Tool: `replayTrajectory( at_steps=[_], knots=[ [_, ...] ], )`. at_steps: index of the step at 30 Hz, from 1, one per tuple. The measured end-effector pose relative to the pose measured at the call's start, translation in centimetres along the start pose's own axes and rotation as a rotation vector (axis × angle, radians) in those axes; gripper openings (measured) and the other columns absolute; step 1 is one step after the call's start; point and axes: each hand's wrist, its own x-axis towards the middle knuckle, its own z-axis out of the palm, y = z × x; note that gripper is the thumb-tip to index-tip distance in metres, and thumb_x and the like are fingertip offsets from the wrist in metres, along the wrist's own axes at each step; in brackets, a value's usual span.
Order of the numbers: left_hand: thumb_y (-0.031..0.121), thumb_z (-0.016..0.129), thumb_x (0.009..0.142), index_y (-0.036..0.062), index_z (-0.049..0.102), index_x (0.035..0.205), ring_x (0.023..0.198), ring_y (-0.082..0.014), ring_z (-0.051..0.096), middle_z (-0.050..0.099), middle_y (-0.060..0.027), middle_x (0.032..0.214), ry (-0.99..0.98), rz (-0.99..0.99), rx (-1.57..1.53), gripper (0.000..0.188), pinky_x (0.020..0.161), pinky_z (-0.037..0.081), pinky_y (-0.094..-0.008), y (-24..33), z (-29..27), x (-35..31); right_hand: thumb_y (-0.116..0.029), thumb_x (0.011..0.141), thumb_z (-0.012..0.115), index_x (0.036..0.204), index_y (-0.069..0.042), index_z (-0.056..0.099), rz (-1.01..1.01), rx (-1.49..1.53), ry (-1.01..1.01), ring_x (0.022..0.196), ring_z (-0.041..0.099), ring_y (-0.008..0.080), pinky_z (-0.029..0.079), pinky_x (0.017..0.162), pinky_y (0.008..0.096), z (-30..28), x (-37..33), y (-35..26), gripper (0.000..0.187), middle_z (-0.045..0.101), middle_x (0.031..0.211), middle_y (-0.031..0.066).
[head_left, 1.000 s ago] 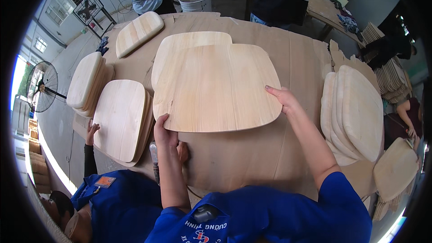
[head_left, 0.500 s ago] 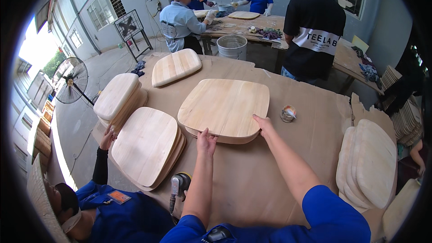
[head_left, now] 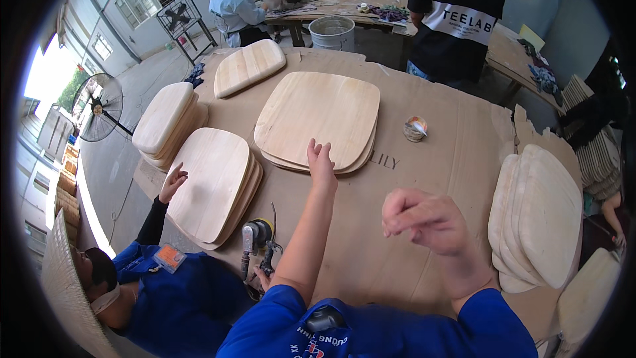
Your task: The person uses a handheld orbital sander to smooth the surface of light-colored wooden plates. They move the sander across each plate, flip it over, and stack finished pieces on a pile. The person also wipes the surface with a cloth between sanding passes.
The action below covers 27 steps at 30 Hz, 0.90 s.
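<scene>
A stack of pale wooden boards (head_left: 318, 116) with rounded corners lies in the middle of the cardboard-covered table. My left hand (head_left: 321, 162) is open at its near edge, fingers pointing up over the top board; whether they touch it I cannot tell. Nearer to me and to the right, my right hand (head_left: 427, 222) is lifted off the boards, its fingers curled in and slightly blurred, with nothing visible in them. To the left, a co-worker's hand (head_left: 173, 183) rests by another board stack (head_left: 209, 182). That person's other hand is at a sander (head_left: 254, 237) with a yellow pad.
A small open can (head_left: 415, 128) stands right of the middle stack. Further board stacks lie at the far left (head_left: 162, 119) and right (head_left: 540, 219), and a single board (head_left: 248, 67) at the back. Behind are a bucket (head_left: 332, 33), a fan (head_left: 98, 106) and several people at another table.
My right hand has let go of the middle stack's right side and drawn back toward me. My left hand's fingers now lie over its near edge. The view has tilted down.
</scene>
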Motion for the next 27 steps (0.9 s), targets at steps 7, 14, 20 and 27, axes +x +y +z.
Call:
replayTrajectory(
  at_steps=[7, 14, 20, 27],
  knots=[
    [0.022, 0.061, 0.091, 0.0084, 0.049, 0.135, 0.117, -0.0161, 0.051, 0.057, -0.0070, 0.127, -0.786, -0.045, 0.403, 0.047, 0.095, 0.041, -0.0352, -8.1, 9.9, -14.4, -0.017, 0.088, 0.068, 0.104, -0.011, 0.073, -0.698, 0.137, -0.186, 0.080, 0.052, 0.0206, 0.043, 0.069, 0.0324, 6.7, -6.6, -12.3, 0.018, 0.054, 0.099, 0.0121],
    [0.024, 0.060, 0.093, 0.0016, 0.051, 0.132, 0.099, -0.0150, 0.060, 0.063, -0.0080, 0.115, -1.217, -0.060, 0.665, 0.046, 0.084, 0.047, -0.0294, -15.0, 19.7, -26.0, -0.017, 0.088, 0.068, 0.101, -0.007, 0.067, -0.425, -0.179, 0.005, 0.085, 0.055, 0.0284, 0.049, 0.073, 0.0402, 6.4, -21.7, -20.8, 0.016, 0.054, 0.097, 0.0175],
    [0.040, 0.058, 0.093, 0.0003, 0.031, 0.145, 0.079, -0.0170, 0.063, 0.063, -0.0111, 0.090, -0.994, -0.042, 0.663, 0.071, 0.063, 0.053, -0.0307, -19.8, 28.2, -31.6, -0.008, 0.091, 0.060, 0.118, -0.002, 0.059, 0.150, -0.926, 1.366, 0.094, 0.052, 0.0112, 0.045, 0.083, 0.0251, -5.3, -41.0, -21.6, 0.027, 0.055, 0.102, 0.0032],
    [0.032, 0.067, 0.088, -0.0030, 0.022, 0.146, 0.057, -0.0219, 0.065, 0.065, -0.0187, 0.082, -0.821, -0.040, 0.727, 0.081, 0.050, 0.053, -0.0300, -20.8, 32.1, -33.3, -0.025, 0.083, 0.072, 0.123, 0.001, 0.055, 0.924, -1.148, 1.829, 0.100, 0.060, 0.0304, 0.048, 0.087, 0.0389, -11.5, -61.6, -16.6, 0.051, 0.060, 0.118, 0.0200]
  ],
)
